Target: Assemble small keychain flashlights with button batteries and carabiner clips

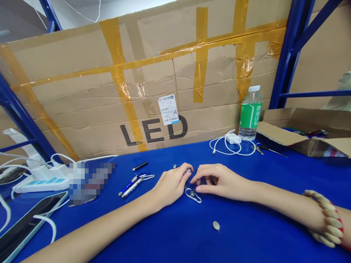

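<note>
My left hand (172,184) rests on the blue table (246,233), fingers curled round a small silver cylindrical part (188,170). My right hand (218,181) meets it from the right, fingers bent and pinched near the same part; what it holds is hidden. A metal clip ring (193,195) lies just below both hands. A small round button cell (216,225) lies nearer to me. Two slim pen lights (133,184) and a black piece (140,166) lie left of my left hand. A bead bracelet (325,219) is on my right wrist.
A large taped cardboard sheet marked LED (153,106) stands behind the table. A water bottle (250,113), white charger with cable (233,142) and an open carton (304,135) sit at the back right. A power strip (41,179) and a phone (26,223) lie at the left.
</note>
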Tool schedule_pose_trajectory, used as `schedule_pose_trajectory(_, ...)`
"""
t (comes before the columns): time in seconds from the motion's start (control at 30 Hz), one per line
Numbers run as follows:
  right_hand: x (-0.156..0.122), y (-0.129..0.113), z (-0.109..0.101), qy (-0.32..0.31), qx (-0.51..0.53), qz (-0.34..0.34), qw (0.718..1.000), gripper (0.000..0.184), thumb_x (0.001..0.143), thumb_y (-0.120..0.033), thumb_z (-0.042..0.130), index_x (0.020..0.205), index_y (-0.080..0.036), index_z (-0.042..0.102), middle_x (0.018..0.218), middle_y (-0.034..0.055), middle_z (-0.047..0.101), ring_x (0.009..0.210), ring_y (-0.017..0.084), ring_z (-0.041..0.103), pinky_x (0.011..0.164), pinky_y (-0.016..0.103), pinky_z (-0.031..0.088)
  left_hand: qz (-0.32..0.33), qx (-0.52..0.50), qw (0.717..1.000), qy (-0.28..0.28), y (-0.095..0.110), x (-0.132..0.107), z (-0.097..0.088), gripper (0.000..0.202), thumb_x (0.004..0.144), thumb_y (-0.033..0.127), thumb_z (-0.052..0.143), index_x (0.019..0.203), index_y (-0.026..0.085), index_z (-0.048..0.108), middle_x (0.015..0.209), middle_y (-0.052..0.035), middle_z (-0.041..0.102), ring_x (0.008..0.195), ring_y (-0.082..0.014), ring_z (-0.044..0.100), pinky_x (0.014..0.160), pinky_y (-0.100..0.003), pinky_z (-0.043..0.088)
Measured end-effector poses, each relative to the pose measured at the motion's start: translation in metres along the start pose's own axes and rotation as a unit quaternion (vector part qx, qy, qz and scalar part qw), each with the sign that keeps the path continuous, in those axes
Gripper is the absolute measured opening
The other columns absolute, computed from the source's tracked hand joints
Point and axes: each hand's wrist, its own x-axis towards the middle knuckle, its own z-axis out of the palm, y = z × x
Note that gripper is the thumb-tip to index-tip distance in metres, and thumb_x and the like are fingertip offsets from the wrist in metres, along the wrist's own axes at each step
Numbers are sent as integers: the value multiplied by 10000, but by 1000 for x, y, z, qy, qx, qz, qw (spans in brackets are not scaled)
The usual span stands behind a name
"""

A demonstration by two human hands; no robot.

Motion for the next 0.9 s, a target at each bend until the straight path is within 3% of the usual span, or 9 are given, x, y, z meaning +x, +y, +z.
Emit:
schedule_pose_trajectory(0.17,-3,-6,-1,-31,-43,-53,997,255,881,-360,485,1042,-245,645,990,28,590,802,120,571,685,212,431,-7,24,1000,-17,0,1,1,242,941,292,263,1039,238,478,914,5,634,806,-162,611,681,-245,432)
schedule_pose_trajectory(0.3,-3,-6,-2,-56,-82,-46,994,289,903,-348,435,1136,-294,597,1117,25,551,938,157,567,756,251,441,-8,23,999,-20,-1,1,2,251,942,300,261,1060,242,475,930,4,639,824,-164,615,700,-253,439)
schedule_pose_trajectory(0.53,-5,-2,2,-67,-103,-49,991,273,893,-365,430,1035,-300,655,1072,24,578,869,166,596,701,253,457,5,30,999,-19,-1,0,2,243,940,290,266,1058,229,470,969,-7,637,858,-173,617,725,-269,457)
schedule_pose_trajectory(0.9,-2,-9,1,-88,-110,-44,989,283,909,-367,416,1137,-363,584,1096,10,561,862,151,599,732,251,462,9,51,998,-24,-3,-2,2,251,934,297,251,1027,218,471,943,-26,641,843,-191,620,719,-293,472)
